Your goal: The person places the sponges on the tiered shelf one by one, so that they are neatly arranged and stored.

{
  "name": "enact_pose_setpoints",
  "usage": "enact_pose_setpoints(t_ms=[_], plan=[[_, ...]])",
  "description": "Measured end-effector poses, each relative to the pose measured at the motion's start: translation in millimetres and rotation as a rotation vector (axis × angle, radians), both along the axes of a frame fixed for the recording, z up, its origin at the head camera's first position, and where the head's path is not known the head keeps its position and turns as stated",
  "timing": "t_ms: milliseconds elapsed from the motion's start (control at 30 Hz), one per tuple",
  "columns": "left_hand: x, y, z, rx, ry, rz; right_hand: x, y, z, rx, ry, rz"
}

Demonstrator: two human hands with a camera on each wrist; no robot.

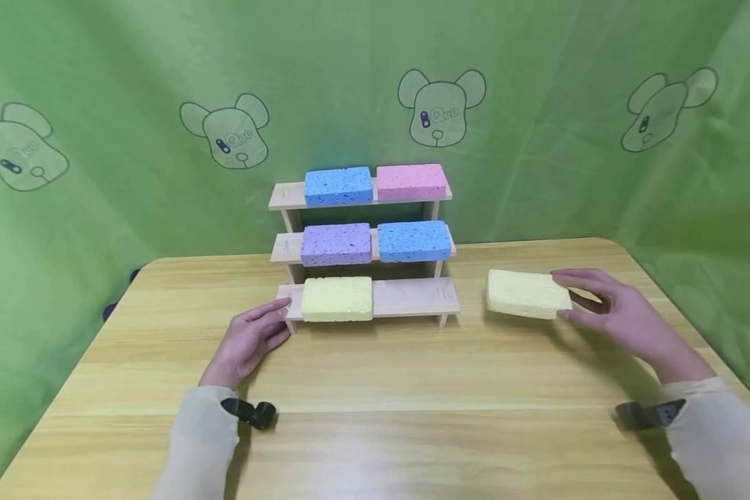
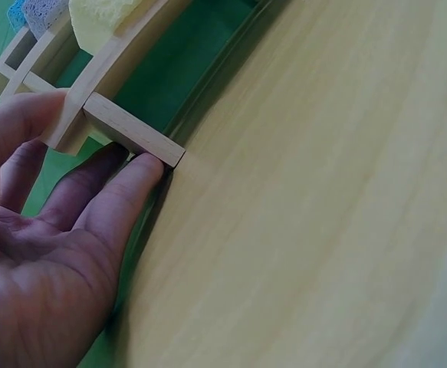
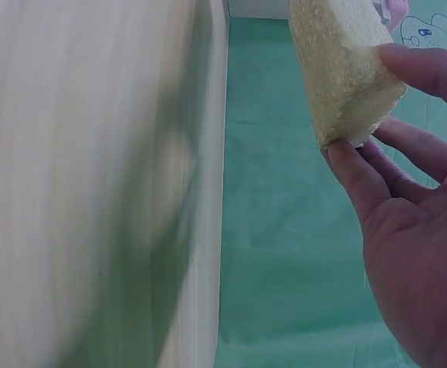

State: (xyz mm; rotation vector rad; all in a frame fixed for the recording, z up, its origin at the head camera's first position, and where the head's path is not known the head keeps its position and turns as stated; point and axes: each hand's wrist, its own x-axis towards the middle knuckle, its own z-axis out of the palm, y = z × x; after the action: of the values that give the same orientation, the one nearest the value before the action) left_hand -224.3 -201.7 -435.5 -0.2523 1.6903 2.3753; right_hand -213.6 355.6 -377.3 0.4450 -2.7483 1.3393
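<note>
My right hand [image 1: 621,316] pinches one end of a pale yellow sponge [image 1: 528,294], held above the table right of a small three-step wooden shelf [image 1: 415,298]. Seen from the right wrist, thumb and fingers grip opposite sides of this sponge [image 3: 346,84]. At the shelf's lower left corner, my left hand [image 1: 250,344] holds the end of the bottom step; the left wrist view has its fingertips [image 2: 148,167] against the step's leg [image 2: 135,132]. Another yellow sponge [image 1: 336,298] lies on the bottom step, left of its bare right part.
A purple sponge [image 1: 335,244] and a blue sponge [image 1: 414,241] lie on the middle step. The top step bears a blue sponge [image 1: 338,186] and a pink sponge [image 1: 411,182]. A green curtain [image 1: 331,83] hangs behind the wooden table [image 1: 375,389].
</note>
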Motion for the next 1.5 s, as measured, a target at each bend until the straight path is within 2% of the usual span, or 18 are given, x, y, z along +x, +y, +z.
enact_pose_setpoints(t_ms=[467, 767, 967, 1500], plan=[[-0.8, -1.0, -0.6, -0.004, 0.008, -0.003, 6.4, -5, 0.8, -0.109, -0.011, 0.034], [-1.2, -0.3, -1.4, -0.009, 0.007, -0.005, 7.8, -12, 3.6, -0.111, 0.013, 0.06], [-0.9, -0.2, -1.1, -0.003, 0.007, 0.0, 10.4, -20, 6.7, -0.152, 0.041, 0.093], [-0.8, -0.2, -0.9, -0.001, -0.003, -0.001, 12.9, -35, 15.4, -0.152, 0.065, 0.109]])
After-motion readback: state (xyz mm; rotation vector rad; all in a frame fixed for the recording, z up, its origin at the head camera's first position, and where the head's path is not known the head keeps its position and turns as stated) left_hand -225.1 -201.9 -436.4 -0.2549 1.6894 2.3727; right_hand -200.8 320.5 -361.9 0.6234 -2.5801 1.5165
